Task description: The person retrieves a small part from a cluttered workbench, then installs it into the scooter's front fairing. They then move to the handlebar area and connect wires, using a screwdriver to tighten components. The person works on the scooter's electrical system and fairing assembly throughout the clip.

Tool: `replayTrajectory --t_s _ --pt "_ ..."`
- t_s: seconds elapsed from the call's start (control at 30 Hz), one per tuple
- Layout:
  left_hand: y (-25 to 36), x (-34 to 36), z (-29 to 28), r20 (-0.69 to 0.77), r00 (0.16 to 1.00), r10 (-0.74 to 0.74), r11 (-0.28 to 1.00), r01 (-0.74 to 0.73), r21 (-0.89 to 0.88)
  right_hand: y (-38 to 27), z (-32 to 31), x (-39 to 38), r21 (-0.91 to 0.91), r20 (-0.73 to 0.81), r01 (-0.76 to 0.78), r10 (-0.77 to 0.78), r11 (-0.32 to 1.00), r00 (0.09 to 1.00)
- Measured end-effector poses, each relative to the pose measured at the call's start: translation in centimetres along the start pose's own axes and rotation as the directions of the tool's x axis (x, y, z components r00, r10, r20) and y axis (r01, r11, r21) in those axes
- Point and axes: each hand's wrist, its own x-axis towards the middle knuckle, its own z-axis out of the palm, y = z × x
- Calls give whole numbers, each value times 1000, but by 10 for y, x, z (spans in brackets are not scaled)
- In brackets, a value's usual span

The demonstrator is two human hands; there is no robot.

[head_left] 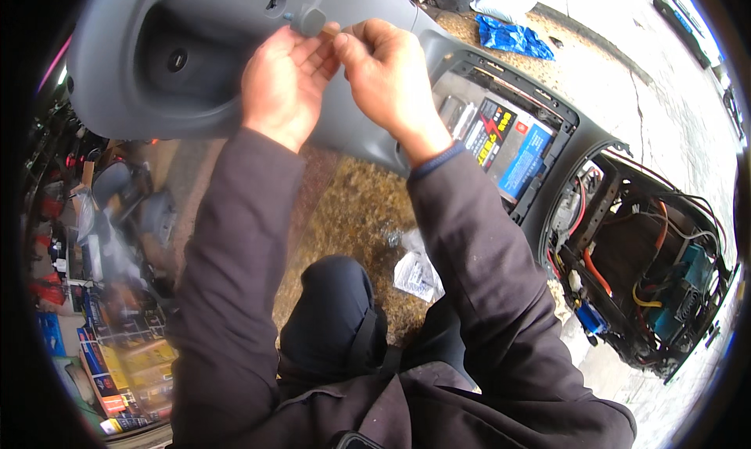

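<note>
my right hand (pixel 389 75) pinches a tan piece (pixel 331 30); from here i can't tell if my left hand (pixel 283 83) holds the grey cap (pixel 314 21). i'd go gently.

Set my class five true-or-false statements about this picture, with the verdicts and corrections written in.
1. The left hand and right hand are close together in front of the grey panel. True.
2. The person wears a white jacket. False: the sleeves are dark.
3. A box with a blue label lies left of both hands in the picture. False: it is to their right.
4. Orange cables show inside the open housing at the right of the picture. True.
5. The crumpled blue plastic is in the left hand. False: it lies on the ground, toward the upper right.
</note>
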Motion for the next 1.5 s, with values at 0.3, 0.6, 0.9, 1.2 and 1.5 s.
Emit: replayTrajectory --t_s 0.3,0.6,0.9,1.2,1.5 --pt "2 2 5 -141 987 82 992 -67 104 10 10 9 110 -48 87 -82 990 996" --pt "2 2 10 -240 963 124 985 -90 149 14 17 16 159 -11 42 -41 986 999" --pt "5 -6 17 -217 969 115 993 -110 34 -1 15 12 150 19 25 -28 988 999" --pt "8 -3 18 -238 969 -65 976 12 -216 -12 14 12 284 156 -271 235 920 960" --pt "15 -2 27 -241 959 -146 913 37 -406 -28 14 14 146 115 -278 263 949 958"
